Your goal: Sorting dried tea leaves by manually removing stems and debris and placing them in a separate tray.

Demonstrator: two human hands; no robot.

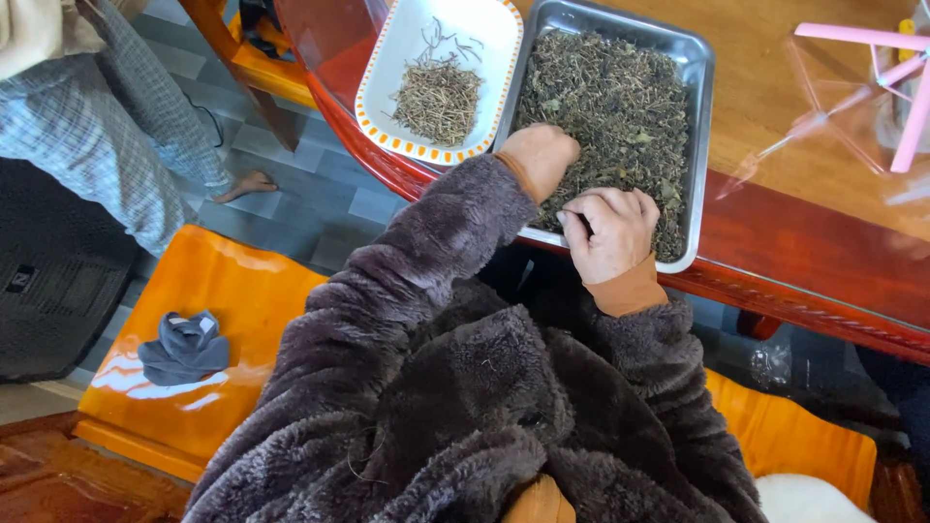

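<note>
- Landmark for everything here is the metal tray (pixel 699 145), heaped with dried, dark green herb bits (pixel 610 107) and sitting on a wooden table (pixel 775 107) with its near rim right at the table's red edge.
- Left hand (pixel 538 157) is curled over the near-left corner of the tray, fingertips tucked down into the herbs. Looks like a loose pinch, but I can't tell what it's got, the knuckles hide it.
- Right hand (pixel 610 232) sits at the tray's near rim, fingers bunched tight into a pinch on the herb pile, probably nipping a stem. The actual bit isn't visible.
- Just left of the tray, touching its side, is a white dish with an orange border (pixel 387 58) holding a small heap of paler stems (pixel 438 97). My guess: picked-out pieces go there, hence it's within easy reach.
- Room: the tray's far half is open. The near rim is crowded by both wrists and fuzzy sleeves.
- Well right of the tray, a pink frame thing (pixel 901 87).
- Off the table, left of the tray, an orange seat (pixel 242 291) with a grey cloth (pixel 184 347).
</note>
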